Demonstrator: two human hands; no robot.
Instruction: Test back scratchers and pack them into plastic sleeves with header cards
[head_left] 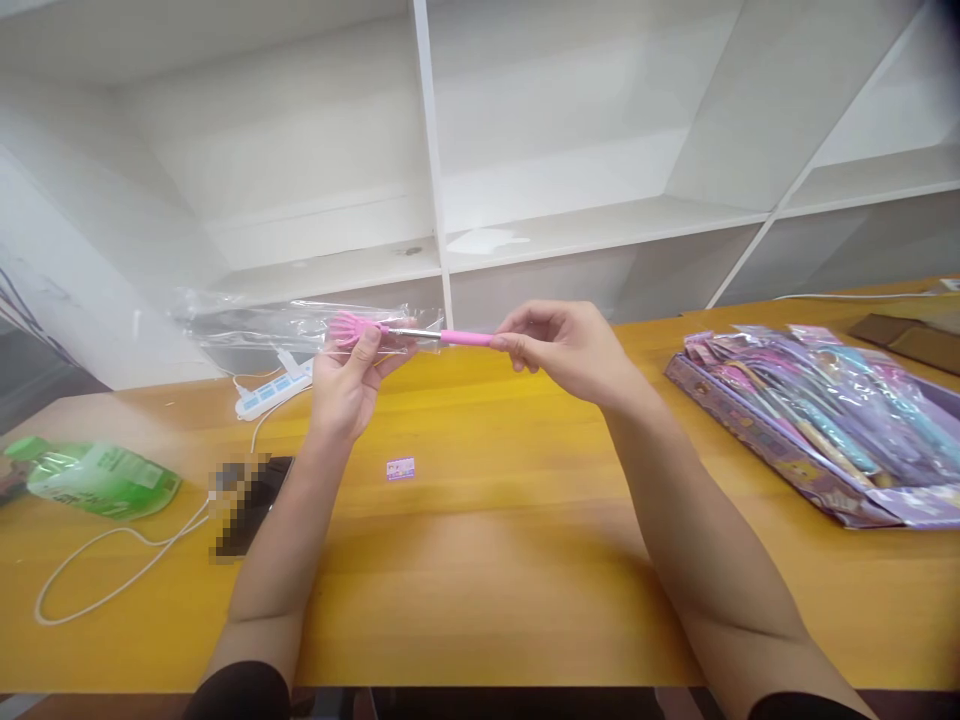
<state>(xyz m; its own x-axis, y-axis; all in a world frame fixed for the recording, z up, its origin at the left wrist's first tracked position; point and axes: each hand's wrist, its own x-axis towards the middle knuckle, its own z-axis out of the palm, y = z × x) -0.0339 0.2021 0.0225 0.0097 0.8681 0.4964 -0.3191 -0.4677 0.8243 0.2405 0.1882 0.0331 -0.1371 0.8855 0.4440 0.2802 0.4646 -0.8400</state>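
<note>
A pink back scratcher with a metal rod is held level above the table, between my two hands. My left hand pinches it near its claw-shaped head, through a clear plastic bag. The bag covers the head and part of the rod, and its loose length trails off to the left. The pink handle sticks out of the bag, and the fingers of my right hand are closed on its end. A small purple printed card lies on the table below.
On the right, a purple display box holds several wrapped scratchers. A green bottle, a white power strip, a dark phone and a white cable lie left. White shelving rises behind the wooden table.
</note>
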